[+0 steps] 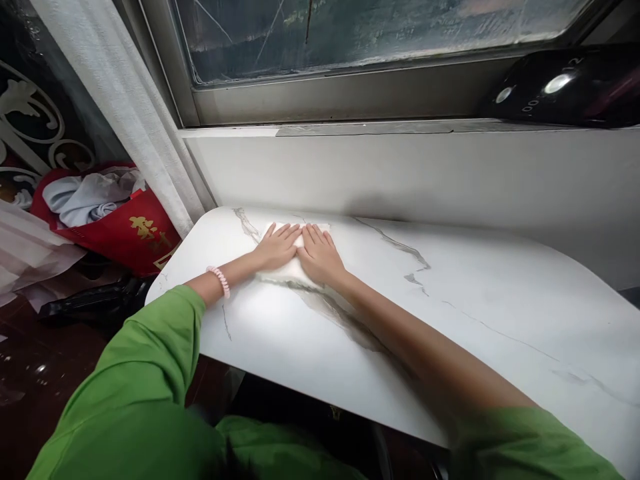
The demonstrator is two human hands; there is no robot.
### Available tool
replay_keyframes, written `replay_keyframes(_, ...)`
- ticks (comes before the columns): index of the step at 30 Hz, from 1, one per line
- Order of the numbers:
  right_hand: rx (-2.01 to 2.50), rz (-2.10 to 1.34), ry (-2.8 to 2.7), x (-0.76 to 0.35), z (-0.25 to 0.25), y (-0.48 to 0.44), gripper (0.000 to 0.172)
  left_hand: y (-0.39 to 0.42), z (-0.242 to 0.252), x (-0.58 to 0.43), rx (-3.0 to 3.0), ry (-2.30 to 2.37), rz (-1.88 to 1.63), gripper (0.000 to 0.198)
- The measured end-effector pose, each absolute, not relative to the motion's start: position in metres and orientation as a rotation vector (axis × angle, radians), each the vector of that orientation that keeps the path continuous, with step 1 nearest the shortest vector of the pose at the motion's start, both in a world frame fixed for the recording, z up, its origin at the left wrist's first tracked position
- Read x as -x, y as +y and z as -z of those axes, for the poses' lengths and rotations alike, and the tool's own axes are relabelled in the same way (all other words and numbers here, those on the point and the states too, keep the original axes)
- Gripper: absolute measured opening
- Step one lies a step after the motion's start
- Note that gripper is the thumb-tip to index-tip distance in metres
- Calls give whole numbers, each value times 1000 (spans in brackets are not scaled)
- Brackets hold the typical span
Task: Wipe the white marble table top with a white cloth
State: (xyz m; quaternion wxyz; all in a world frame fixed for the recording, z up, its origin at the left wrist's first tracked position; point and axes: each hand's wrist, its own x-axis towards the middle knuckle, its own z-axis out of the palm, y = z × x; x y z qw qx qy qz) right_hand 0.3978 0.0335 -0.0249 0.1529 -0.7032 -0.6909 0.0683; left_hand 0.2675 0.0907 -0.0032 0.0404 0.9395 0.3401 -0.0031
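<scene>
A white cloth lies on the marble-patterned white table, towards its far left part. My left hand rests flat on the cloth, fingers stretched out and pointing away from me. Beside it my right hand also presses down flat on the cloth, its fingers lying close together. The two hands touch or nearly touch at the thumbs. Much of the cloth is hidden beneath them. A pink beaded bracelet circles my left wrist.
Behind the table rise a white wall and a window frame. A glossy black object stands on the sill at the right. To the left are a white curtain and a red bag with pale fabric inside.
</scene>
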Motion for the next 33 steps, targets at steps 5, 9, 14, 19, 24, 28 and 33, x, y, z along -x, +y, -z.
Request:
replay_keyframes(5,2045,-95,-1941,-417,27,78,63,137,6,-293,-2895,1080,-146,52)
replay_keyframes(9,2022,-38,-1937,-429,30,95,62,151,8,-301,-2936,1067,-169,51)
replay_keyframes(14,2002,-33,-1948,-430,32,94,62,148,8,-302,-2942,1088,-165,50)
replay_keyframes(19,1946,-39,-1976,-428,33,69,62,120,9,-299,-2931,1139,-207,50)
replay_keyframes(24,1832,29,-2150,-428,33,14,66,71,12,-288,-2918,1134,-258,49)
replay_keyframes(28,1775,39,-2211,-427,30,-36,79,31,11,-282,-2894,1061,-304,50)
replay_keyframes(33,1682,27,-2277,-429,23,-95,85,-24,6,-278,-2905,999,-234,54)
